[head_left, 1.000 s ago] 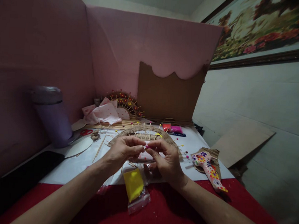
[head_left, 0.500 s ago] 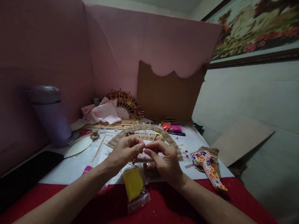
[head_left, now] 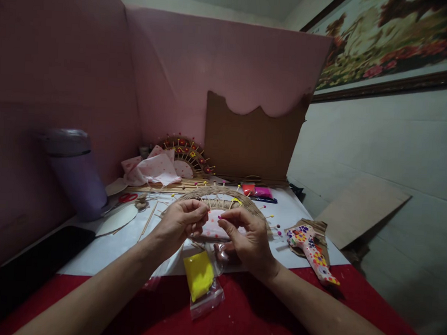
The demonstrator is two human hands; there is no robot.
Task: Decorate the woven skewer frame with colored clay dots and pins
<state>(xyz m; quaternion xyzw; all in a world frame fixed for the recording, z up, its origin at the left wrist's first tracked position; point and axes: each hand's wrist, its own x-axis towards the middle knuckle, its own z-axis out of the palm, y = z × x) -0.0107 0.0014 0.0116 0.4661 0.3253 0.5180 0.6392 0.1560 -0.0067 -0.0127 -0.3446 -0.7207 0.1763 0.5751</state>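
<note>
My left hand (head_left: 179, 224) and my right hand (head_left: 247, 235) hover close together above a half-round woven fan (head_left: 222, 197) with sticks and a pink dotted cloth centre (head_left: 213, 227). The right fingertips pinch a tiny pink bead (head_left: 220, 217). The left fingers are curled in a pinch; what they hold is too small to make out. A yellow clay block in a clear bag (head_left: 200, 276) lies just below both hands on the red cloth (head_left: 238, 313).
A purple flask (head_left: 75, 172) stands at left by red scissors (head_left: 127, 198) and loose sticks. A second decorated fan (head_left: 188, 156) and pink fabric (head_left: 152, 169) sit at the back. Pink clay packs (head_left: 257, 191) and a flower-painted piece (head_left: 312, 254) lie at right.
My hands have drawn a little apart; the left hand has moved slightly left while the right keeps pinching the pink bead.
</note>
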